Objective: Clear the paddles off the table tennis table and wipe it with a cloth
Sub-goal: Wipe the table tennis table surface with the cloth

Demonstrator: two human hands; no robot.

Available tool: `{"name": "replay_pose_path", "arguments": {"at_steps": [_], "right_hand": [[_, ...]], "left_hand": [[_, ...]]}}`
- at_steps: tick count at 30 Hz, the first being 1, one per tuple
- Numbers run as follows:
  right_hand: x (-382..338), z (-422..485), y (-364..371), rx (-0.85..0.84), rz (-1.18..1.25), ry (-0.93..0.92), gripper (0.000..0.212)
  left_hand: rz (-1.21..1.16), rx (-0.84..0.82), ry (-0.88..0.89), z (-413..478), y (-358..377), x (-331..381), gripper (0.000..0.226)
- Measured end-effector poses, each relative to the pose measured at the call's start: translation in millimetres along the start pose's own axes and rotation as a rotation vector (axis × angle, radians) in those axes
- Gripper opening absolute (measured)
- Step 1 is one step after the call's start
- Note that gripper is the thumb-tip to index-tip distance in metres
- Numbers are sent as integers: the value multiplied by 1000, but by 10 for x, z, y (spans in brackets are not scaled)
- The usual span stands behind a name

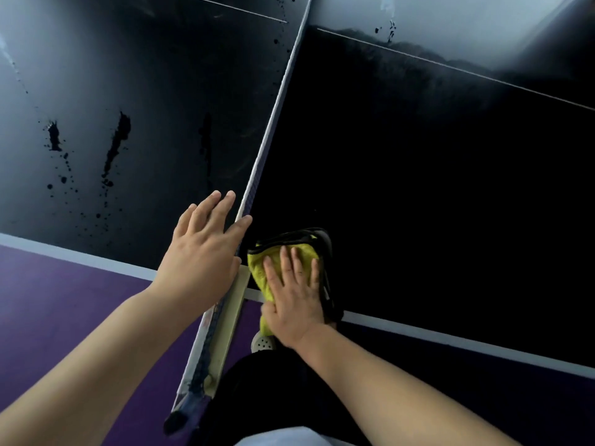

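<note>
A strip of white garment (289,437) and dark trousers (257,391) fill the near bottom edge, and both bare forearms reach out from there. Beside the trousers the toe of a pale perforated shoe (262,342) stands on the purple floor (80,300).

The right hand (294,297) lies flat on a folded yellow cloth (257,268) with a black border. Its fingers (285,262) are straight and close together, pressing down on the fabric rather than curling round it. The cloth sits on the right half of the dark worktop (418,188), at its near edge just right of the net (273,114), and its near end hangs over the white edge line (450,339).

The left hand (203,252) is over the left half, by the near end of the net. Its fingers (222,207) are straight, slightly spread and hold nothing. The index finger lies against the net's white top band, and the heel of the hand is by the pale net post (225,317), which juts out past the worktop's edge towards the camera.

The right half near the cloth looks uniformly dark. The left half is greyer, with dark blotches and small spatters (119,140) in streaks running far to near. A thin white line (450,64) crosses the far part of the right half.
</note>
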State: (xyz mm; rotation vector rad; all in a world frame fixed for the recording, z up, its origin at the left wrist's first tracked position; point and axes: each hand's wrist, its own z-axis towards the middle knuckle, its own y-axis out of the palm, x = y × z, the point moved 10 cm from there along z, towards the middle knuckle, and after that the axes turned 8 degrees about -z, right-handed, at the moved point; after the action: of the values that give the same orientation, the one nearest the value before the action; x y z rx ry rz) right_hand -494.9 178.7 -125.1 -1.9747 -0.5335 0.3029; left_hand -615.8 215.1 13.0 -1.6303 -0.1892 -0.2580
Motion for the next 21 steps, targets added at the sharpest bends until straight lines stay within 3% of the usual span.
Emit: {"name": "replay_pose_path", "arguments": {"at_steps": [3, 10, 15, 21], "right_hand": [[-60, 9, 5, 16, 16, -53, 79], [426, -110, 83, 50, -5, -129, 66], [1279, -355, 281, 115, 24, -36, 66], [2479, -786, 563, 34, 14, 133, 67]], "left_hand": [[26, 16, 3, 20, 35, 115, 65], [104, 89, 70, 47, 171, 660, 53], [124, 1, 69, 77, 499, 1088, 64], [99, -101, 35, 82, 940, 1586, 66]]}}
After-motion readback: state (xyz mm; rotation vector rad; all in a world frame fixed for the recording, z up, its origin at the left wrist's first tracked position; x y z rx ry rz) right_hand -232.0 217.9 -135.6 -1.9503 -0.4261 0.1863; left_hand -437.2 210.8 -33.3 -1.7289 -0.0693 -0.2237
